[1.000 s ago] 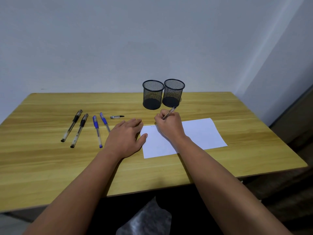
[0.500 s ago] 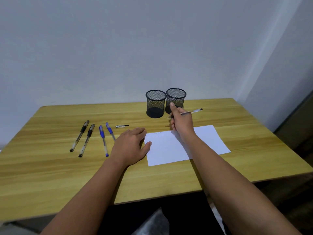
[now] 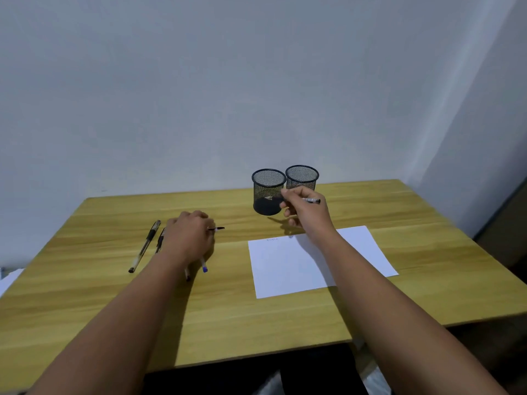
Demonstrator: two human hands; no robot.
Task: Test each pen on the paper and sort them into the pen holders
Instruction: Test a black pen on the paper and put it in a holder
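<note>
My right hand (image 3: 306, 213) is shut on a clear pen (image 3: 311, 200), held level in front of the two black mesh pen holders: the left holder (image 3: 268, 192) and the right holder (image 3: 302, 177). A white paper (image 3: 288, 269) with a faint scribble near its top left lies below that hand. My left hand (image 3: 189, 238) rests palm down over the row of pens on the table, hiding most of them. A black pen (image 3: 144, 246) lies left of it, and a blue pen end (image 3: 204, 267) and a pen cap (image 3: 217, 228) stick out from under it.
The wooden table (image 3: 285, 317) ends close to my body at the front and at the right beyond the paper. A pale wall stands right behind the holders. A white sheet corner (image 3: 8, 277) shows at the far left edge.
My right hand lifted the pen off the paper and carried it up in front of the holders. My left hand slid left from beside the paper onto the row of pens.
</note>
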